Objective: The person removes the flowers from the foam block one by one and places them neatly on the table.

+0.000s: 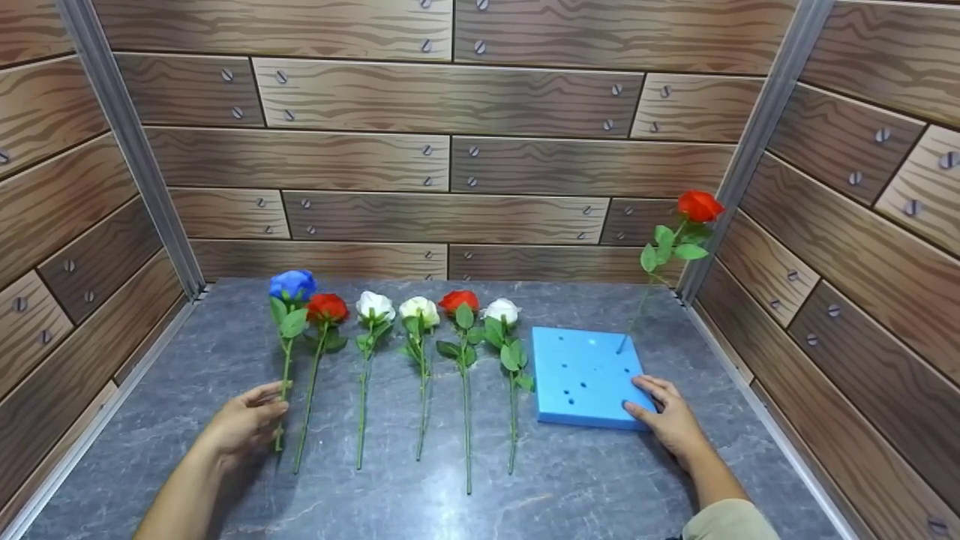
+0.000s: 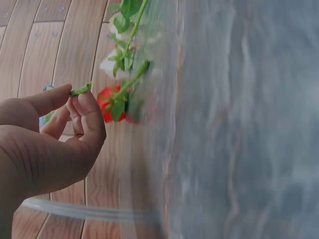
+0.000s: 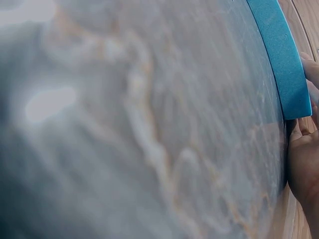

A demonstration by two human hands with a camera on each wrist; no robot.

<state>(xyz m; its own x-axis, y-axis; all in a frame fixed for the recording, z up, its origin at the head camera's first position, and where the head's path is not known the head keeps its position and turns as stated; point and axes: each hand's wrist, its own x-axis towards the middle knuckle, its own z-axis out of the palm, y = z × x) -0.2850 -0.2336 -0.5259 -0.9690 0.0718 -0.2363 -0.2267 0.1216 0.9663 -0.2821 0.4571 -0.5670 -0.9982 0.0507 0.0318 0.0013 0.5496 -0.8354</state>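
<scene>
My left hand pinches the lower stem of a blue rose between thumb and fingers. In the left wrist view the green stem end shows at my fingertips. My right hand rests on the right edge of a blue foam block, its thumb and a finger touching the top. Several small holes dot the block. A red rose stands in it near the back right corner, leaning right. In the right wrist view the block's side shows beside my fingers, which are partly cut off.
Right of the blue rose, a row of roses lies on the grey marbled table: a red rose, a white rose, a cream rose, another red rose and another white rose. Wood-patterned walls enclose the table.
</scene>
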